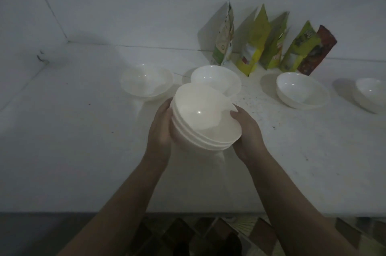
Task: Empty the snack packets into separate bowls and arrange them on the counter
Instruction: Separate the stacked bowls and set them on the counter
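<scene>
From the head camera, the stack of bowls point(205, 118) sat between the two hands, lifted a little off the counter point(83, 151) and tipped so its open mouth faced back toward the person. The left hand point(160, 130) cupped the stack's left flank, fingers curled round the nested rims; the right hand point(248, 134) held the opposite side, thumb hooked on the top bowl's edge. Both hands were grasping the stack, neither free. I counted about three rims, though the blur made that uncertain.

Beyond the fingertips lay four bowls already set down in a rough row: one bowl point(146, 81) ahead and to the left of the left hand, a second bowl point(217, 79) directly behind the stack and partly hidden by it, a third bowl point(302, 92) ahead and to the right of the right hand, and a fourth bowl point(371, 93) farther right, cut by the frame edge. To my eye the open counter for the next bowl lay left of the left hand, so that hand seemed nearer to any new spot.

Behind the row, the snack packets point(271, 42) leaned against the wall point(125, 4) (five, as far as I could tell, all apparently still unopened), ahead and to the right of the right hand. The row of bowls stood between hands and packets.
</scene>
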